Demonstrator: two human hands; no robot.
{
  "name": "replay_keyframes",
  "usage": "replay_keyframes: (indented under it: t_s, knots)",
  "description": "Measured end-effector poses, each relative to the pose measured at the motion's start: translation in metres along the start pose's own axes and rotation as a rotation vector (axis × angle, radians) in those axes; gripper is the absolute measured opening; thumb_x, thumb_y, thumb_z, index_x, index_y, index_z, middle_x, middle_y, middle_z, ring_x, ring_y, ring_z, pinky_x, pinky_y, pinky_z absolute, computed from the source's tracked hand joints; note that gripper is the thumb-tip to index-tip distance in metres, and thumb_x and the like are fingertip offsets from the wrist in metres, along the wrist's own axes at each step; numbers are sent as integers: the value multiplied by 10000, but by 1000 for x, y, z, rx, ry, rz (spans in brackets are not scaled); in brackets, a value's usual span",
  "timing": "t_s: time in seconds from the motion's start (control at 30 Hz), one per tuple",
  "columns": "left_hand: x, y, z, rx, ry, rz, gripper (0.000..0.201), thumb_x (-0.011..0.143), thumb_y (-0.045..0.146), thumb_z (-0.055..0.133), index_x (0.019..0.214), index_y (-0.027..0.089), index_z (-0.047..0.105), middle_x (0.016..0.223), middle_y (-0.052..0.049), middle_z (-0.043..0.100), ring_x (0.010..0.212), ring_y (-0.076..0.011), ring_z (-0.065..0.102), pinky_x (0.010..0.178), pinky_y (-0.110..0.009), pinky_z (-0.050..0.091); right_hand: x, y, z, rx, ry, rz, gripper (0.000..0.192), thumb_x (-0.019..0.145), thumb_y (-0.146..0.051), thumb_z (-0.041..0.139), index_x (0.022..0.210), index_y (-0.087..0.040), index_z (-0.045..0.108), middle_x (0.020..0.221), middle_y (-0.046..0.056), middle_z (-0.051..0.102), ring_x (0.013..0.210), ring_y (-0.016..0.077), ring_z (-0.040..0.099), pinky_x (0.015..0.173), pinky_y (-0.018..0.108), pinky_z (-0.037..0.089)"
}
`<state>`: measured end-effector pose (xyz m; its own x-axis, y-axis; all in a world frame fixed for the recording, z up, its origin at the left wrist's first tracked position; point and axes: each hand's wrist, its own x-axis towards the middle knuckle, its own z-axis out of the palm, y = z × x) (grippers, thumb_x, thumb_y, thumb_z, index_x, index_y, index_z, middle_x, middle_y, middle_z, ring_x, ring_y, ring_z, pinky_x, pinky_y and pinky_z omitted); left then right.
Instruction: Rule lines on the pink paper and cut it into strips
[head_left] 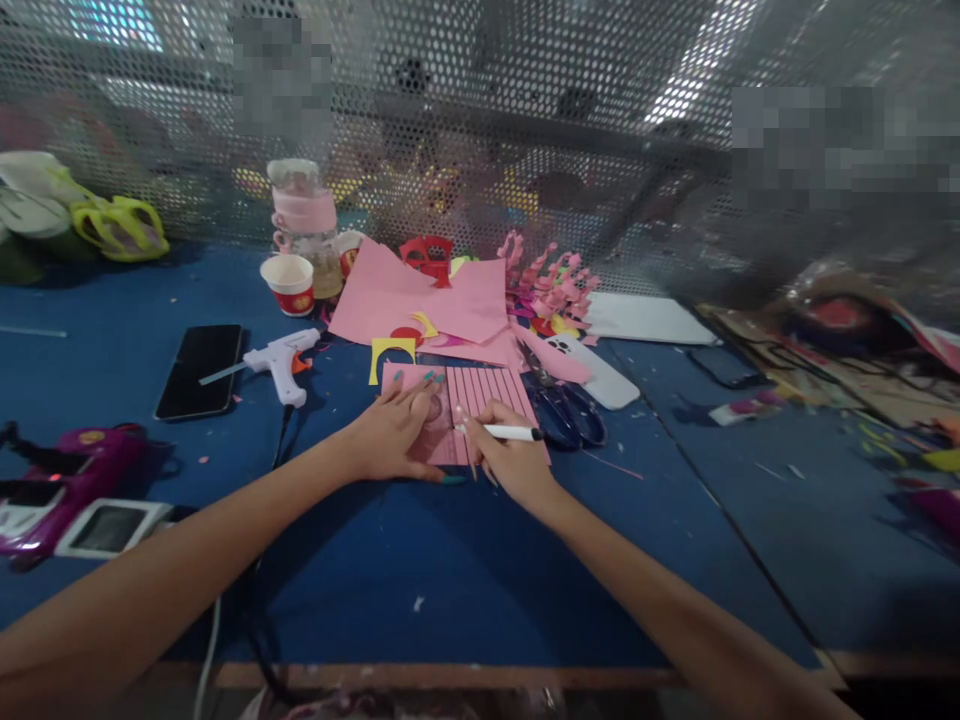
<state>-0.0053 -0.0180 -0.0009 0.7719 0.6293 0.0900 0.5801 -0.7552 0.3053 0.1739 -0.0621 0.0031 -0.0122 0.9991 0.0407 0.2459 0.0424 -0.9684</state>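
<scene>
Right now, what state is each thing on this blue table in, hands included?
left hand: flat, pressing on the pink sheet
right hand: holding the pen
pen: lying nearly level in the fingers, dark end pointing right
pink sheet: flat, ruled with lines
scissors: lying untouched
glue gun: lying on its side
black phone: screen dark
paper cup: upright

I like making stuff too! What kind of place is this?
Probably a craft workbench: pink paper sheets, a glue gun and scissors lie on the blue table.
</scene>
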Motion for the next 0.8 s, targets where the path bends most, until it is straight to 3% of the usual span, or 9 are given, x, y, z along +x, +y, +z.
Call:
replay_keyframes:
  t_s: [0.23,0.6,0.73,0.8]
  knots:
    - [1,1,-1,-4,-3,-22,838,692,721,502,1240,98,390,1429,-260,331,1360,-336,257,1096,-536,166,-24,-3,-3,38,-40,32,420,723,-523,635,571,-226,380,373,-88,447,249,59,351,253,181,232]
    - [0,-1,3,-23,13,-22,902,679,742,496,1290,99,333,1436,-264,312,1354,-354,260,1091,-572,135,-43,-3,-4,-5,-75,27,405,774,-534,574,590,-223,390,392,-84,450,249,56,350,262,183,247]
    - [0,-2,1,-33,7,-14,894,665,764,495,1260,109,372,1424,-263,337,1352,-360,263,1090,-575,147,-33,-8,-13,-22,-1,-27,363,777,-520,575,633,-226,418,419,-74,476,285,78,403,286,193,285]
    - [-1,-3,1,-29,16,-2,876,655,773,500,1229,119,403,1416,-261,351,1348,-362,272,1093,-571,148,-16,-12,-24,-137,75,-128,272,816,-477,536,731,-222,489,485,-47,528,359,108,478,348,216,360]
